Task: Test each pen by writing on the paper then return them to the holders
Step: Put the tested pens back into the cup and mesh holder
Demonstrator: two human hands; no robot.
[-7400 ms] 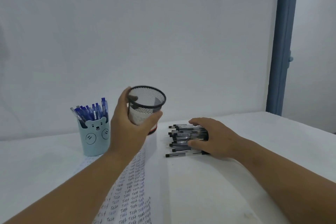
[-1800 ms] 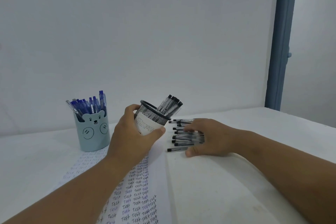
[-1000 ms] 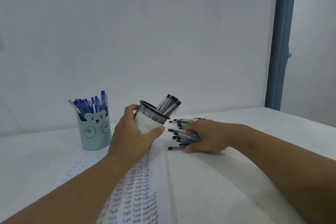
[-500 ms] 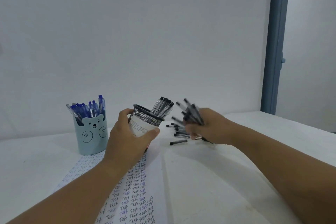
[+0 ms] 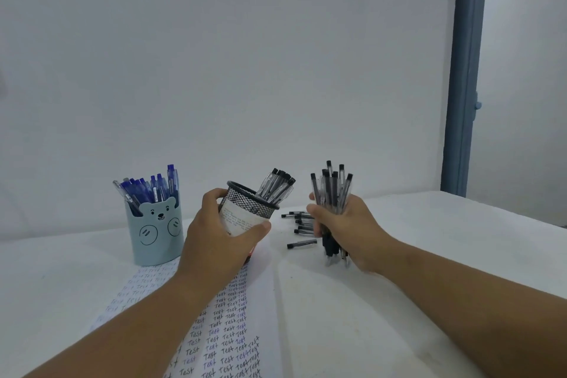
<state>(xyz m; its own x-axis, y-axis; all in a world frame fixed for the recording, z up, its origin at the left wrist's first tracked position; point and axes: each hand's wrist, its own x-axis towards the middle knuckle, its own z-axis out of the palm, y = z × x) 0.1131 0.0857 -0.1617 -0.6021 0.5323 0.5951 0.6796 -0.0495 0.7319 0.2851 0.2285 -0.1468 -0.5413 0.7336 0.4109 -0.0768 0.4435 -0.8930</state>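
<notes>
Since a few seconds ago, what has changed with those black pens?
The right hand gathered a bundle of black pens off the table and lifted it upright. Some now stand in the mesh holder, empty before. Left hand still grips it; bear holder unchanged.

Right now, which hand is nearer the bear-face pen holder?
Left. The left hand grips the mesh holder just right of the bear-face holder; the right hand, gripping black pens, is farther right.

The light is soft and even, a bit dim. Faint shadows lie on the white table (image 5: pixel 429 224). The picture looks slightly blurry, with no glare.
</notes>
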